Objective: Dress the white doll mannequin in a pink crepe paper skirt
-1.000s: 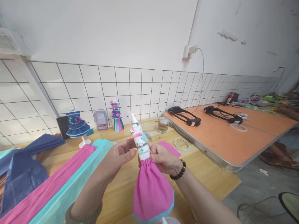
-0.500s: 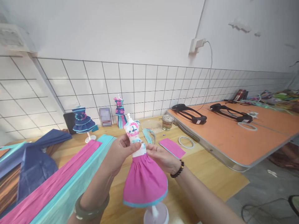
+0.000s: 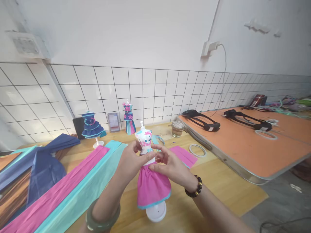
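A small white doll mannequin (image 3: 144, 136) with a pink and blue patterned top is between my two hands. Around its waist hangs a gathered pink skirt (image 3: 154, 186) with a light blue hem. My left hand (image 3: 133, 160), a jade-like bangle on its wrist, grips the torso with the thumb across the front. My right hand (image 3: 171, 163), with a dark bead bracelet, curls its fingers round the other side, thumb at the skirt's waistband. The round white base (image 3: 156, 212) shows below the hem, over the wooden table (image 3: 213, 187).
Two dressed mini mannequins, one in a tiered navy dress (image 3: 91, 124) and one in a striped skirt (image 3: 130, 127), stand behind. Fabric strips (image 3: 80, 181) lie left. A glass jar (image 3: 178, 128), tape roll (image 3: 197, 150) and pink cloth piece (image 3: 183, 154) sit right, beside an orange table (image 3: 257, 152).
The mannequin has come more upright and its base has swung up and left. My right hand has moved to the front, its thumb now at the waistband. The camera view has shifted slightly left.
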### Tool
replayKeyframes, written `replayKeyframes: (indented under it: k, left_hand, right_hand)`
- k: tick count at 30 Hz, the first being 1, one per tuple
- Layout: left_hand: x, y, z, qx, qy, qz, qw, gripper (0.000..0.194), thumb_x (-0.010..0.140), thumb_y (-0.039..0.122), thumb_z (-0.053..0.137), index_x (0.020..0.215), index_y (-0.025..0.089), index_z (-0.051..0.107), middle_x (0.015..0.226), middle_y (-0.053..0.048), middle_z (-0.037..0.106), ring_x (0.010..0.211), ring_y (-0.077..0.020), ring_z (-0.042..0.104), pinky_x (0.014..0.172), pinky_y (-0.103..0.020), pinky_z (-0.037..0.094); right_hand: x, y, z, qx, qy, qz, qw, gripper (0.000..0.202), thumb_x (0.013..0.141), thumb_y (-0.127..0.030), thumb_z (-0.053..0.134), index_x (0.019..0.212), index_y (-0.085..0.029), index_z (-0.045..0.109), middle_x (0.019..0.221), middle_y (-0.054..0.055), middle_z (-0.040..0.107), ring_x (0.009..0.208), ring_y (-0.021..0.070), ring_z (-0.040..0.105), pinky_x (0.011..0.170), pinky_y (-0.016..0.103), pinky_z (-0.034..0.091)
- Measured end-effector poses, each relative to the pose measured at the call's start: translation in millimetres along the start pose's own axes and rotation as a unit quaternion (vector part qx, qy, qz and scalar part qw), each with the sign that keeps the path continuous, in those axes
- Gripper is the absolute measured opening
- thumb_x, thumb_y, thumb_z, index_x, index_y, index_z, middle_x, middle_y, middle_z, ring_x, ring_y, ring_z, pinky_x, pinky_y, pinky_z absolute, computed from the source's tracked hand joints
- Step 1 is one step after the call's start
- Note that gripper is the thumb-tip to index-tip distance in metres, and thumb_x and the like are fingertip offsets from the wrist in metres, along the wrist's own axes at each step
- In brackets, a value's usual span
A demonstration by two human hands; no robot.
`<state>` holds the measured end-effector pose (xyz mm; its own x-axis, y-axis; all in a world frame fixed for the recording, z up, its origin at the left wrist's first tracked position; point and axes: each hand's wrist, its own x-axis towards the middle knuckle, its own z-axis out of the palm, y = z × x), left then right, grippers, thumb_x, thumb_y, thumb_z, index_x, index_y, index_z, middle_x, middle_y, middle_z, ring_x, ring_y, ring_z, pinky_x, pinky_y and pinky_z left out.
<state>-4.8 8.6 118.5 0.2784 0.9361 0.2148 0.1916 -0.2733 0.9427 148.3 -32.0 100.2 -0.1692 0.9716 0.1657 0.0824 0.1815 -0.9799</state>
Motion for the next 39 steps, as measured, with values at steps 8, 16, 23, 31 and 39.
replayKeyframes:
  k: [8, 16, 23, 31, 39]
  left_hand:
    - [1, 2, -1.6, 0.003, -0.017, 0.016, 1.0, 0.054, 0.067, 0.043, 0.067, 0.113, 0.018, 0.051, 0.102, -0.01, 0.064, 0.097, -0.0255, 0.059, 0.08, -0.039, 0.044]
    - [13, -7, -29.4, 0.012, 0.122, 0.017, 0.992, 0.066, 0.077, 0.049, 0.056, 0.133, 0.021, 0.033, 0.108, -0.011, 0.064, 0.106, -0.0241, 0.056, 0.093, -0.042, 0.037]
    - [14, -1, -42.2, -0.032, 0.197, 0.021, 0.98, 0.064, 0.075, 0.052, 0.056, 0.127, 0.018, 0.042, 0.103, -0.011, 0.065, 0.104, -0.0236, 0.057, 0.089, -0.038, 0.04]
    - [16, -7, -47.1, -0.05, 0.204, 0.019, 0.978, 0.057, 0.075, 0.052, 0.056, 0.121, 0.02, 0.048, 0.097, -0.007, 0.067, 0.102, -0.0221, 0.057, 0.087, -0.036, 0.042]
    - [20, -10, -46.5, -0.063, 0.191, -0.006, 0.98, 0.057, 0.074, 0.051, 0.057, 0.12, 0.019, 0.048, 0.099, -0.01, 0.067, 0.104, -0.0232, 0.057, 0.09, -0.038, 0.04]
  right_hand:
    - [3, 11, -7, 0.052, 0.005, -0.01, 0.999, 0.056, 0.069, -0.024, 0.07, 0.119, -0.022, 0.044, 0.089, 0.003, 0.065, 0.088, 0.0188, 0.061, 0.081, 0.039, 0.046]
    - [30, 30, -29, 0.061, 0.111, -0.115, 0.985, 0.039, 0.076, -0.032, 0.064, 0.112, -0.023, 0.053, 0.118, 0.007, 0.058, 0.107, 0.0208, 0.054, 0.094, 0.038, 0.041]
    - [74, 53, -31, -0.04, 0.133, -0.138, 0.981, 0.032, 0.077, -0.031, 0.06, 0.107, -0.02, 0.057, 0.113, 0.007, 0.06, 0.106, 0.0207, 0.053, 0.096, 0.039, 0.036]
    - [96, 65, -14, -0.109, 0.067, -0.136, 0.982, 0.03, 0.079, -0.027, 0.056, 0.108, -0.022, 0.057, 0.11, 0.004, 0.062, 0.101, 0.0194, 0.055, 0.092, 0.037, 0.038]
    - [97, 67, -14, -0.108, 0.074, -0.103, 0.986, 0.07, 0.078, -0.028, 0.059, 0.139, -0.024, 0.025, 0.101, 0.004, 0.065, 0.102, 0.0199, 0.056, 0.091, 0.04, 0.039]
